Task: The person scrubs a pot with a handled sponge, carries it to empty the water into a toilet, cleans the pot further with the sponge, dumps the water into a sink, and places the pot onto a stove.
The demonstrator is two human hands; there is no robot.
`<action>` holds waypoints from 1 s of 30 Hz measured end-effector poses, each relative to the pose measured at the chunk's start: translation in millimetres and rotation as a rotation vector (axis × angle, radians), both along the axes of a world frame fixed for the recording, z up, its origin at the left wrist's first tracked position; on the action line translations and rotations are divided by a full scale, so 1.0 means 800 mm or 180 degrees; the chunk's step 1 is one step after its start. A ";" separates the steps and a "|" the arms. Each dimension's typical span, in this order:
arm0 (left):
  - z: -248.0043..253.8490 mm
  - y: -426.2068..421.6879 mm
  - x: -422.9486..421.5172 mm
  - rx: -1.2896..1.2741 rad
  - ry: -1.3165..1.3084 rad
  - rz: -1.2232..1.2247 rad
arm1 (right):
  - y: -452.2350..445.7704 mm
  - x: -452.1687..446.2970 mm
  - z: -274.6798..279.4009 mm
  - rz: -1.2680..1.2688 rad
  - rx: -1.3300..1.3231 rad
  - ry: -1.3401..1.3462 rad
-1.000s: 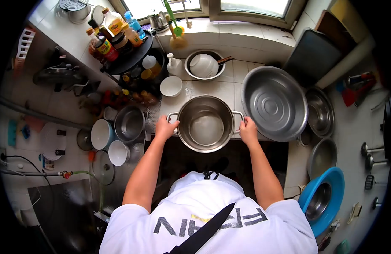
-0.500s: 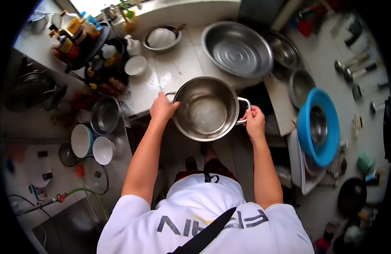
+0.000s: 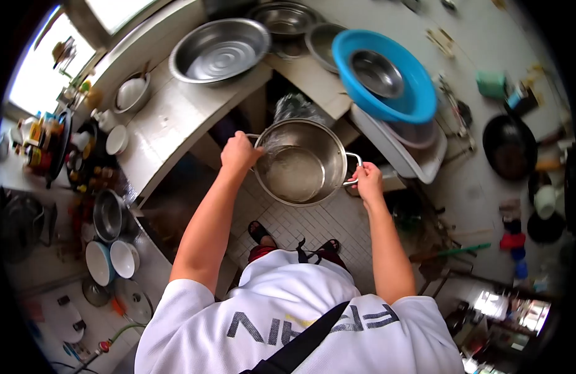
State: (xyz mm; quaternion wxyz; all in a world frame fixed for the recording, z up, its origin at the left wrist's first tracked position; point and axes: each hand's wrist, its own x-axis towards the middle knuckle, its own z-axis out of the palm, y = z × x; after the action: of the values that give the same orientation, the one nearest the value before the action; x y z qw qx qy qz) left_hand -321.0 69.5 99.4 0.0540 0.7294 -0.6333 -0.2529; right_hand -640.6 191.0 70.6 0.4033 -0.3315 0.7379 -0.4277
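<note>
A wide stainless steel pot [image 3: 330, 156] with two loop handles hangs in front of my body, above the tiled floor. Its inside faces up toward me, and something clear, perhaps a little water, lies at the bottom. My left hand [image 3: 239, 153] is closed around the left handle, its thumb over the pot's rim. On the opposite side my right hand [image 3: 367, 182] grips the right handle [image 3: 356, 161] with curled fingers. Just beyond the pot's far edge is a crumpled clear plastic bag [image 3: 297, 107].
A large metal basin [image 3: 253, 37] sits on the tiled counter [image 3: 166, 137]. To the right, a blue basin [image 3: 418, 93] holds a small steel bowl [image 3: 376, 73], above a white tray [image 3: 425, 168]. Bowls and bottles stand at left.
My view and body have turned right, so the counter and basins appear farther left. The pot has come along in both hands, away from the counter edge.
</note>
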 end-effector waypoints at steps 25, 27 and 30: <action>0.017 0.172 -0.575 0.0929 0.1497 -0.1840 | 0.304 -0.504 0.172 -0.1257 -0.0653 0.1041; -0.005 0.169 -0.591 0.1170 0.1720 -0.1649 | 0.293 -0.520 0.194 -0.1106 -0.0741 0.0597; -0.021 0.155 -0.612 0.1508 0.1962 -0.1527 | 0.259 -0.540 0.213 -0.0921 -0.0843 0.0359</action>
State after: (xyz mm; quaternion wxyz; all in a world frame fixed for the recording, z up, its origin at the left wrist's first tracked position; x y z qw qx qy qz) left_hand -810.3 193.5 83.0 0.0114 0.4451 -0.6634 -0.6014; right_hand -1072.7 397.8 241.1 0.2486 -0.2957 0.7365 -0.5553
